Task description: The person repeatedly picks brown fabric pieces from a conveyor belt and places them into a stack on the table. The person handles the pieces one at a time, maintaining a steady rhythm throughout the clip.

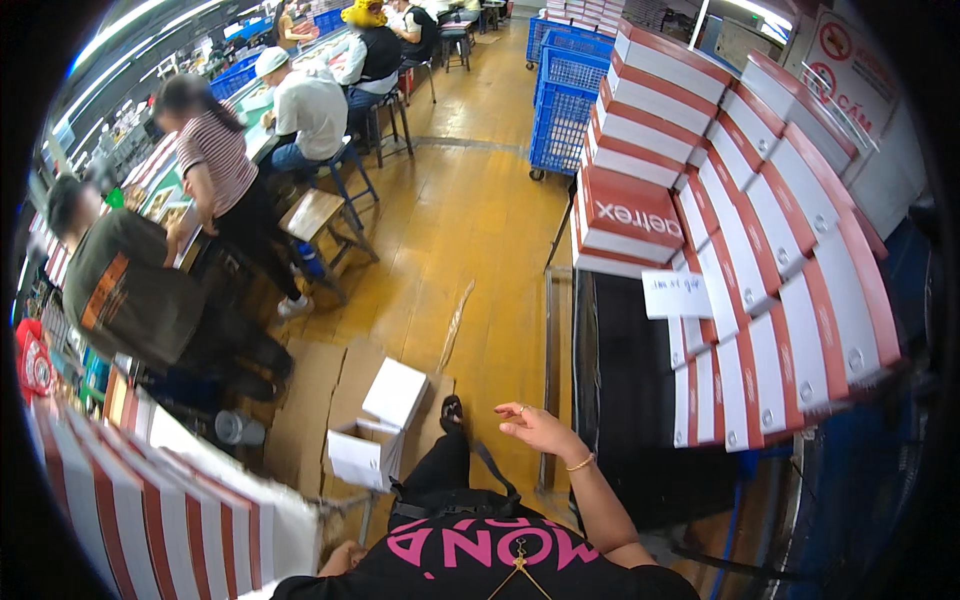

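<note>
My right hand (535,430) is held out in front of my body, fingers stretched to the left and nothing in them. A ring and a bracelet show on it. Below it to the right lies a black surface (640,400) that carries stacked red-and-white shoe boxes (745,270). My left hand (345,557) hangs low by my side, near a stack of similar boxes (165,510); its fingers are too small and hidden to make out. On flattened cardboard (305,410) on the floor stands an open white box (362,452) with a white lid (395,390) beside it.
Several people sit or stand along a workbench (240,105) at the left; the nearest person (140,280) wears a dark shirt. A wooden stool (315,215) stands beside them. Blue crates (565,110) line the aisle at the far right. A grey bucket (238,428) sits near the left stack.
</note>
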The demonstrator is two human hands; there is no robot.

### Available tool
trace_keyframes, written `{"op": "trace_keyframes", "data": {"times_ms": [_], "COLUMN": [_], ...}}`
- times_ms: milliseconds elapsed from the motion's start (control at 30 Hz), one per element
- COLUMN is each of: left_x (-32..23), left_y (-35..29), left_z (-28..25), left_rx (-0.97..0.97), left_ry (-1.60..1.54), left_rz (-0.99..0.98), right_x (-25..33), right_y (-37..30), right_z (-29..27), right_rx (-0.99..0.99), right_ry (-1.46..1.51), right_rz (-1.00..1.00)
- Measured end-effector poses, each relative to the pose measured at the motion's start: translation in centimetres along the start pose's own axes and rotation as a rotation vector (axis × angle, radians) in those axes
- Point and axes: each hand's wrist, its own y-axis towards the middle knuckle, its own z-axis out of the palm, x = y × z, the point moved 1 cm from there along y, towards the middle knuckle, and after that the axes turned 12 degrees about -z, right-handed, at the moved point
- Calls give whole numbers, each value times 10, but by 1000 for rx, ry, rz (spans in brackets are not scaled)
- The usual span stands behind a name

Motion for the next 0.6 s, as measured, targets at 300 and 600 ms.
{"op": "trace_keyframes", "data": {"times_ms": [300, 600], "left_x": [-437, -742], "left_y": [-108, -536], "left_z": [-301, -514], "left_rx": [-366, -603], "left_ry": [-425, -1209], "left_rz": [702, 2301], "right_x": [120, 181], "right_y": [202, 332], "right_z": [-239, -434], "right_rx": [-334, -1221], "right_ry": [-338, -414], "right_rz": [-258, -1587]}}
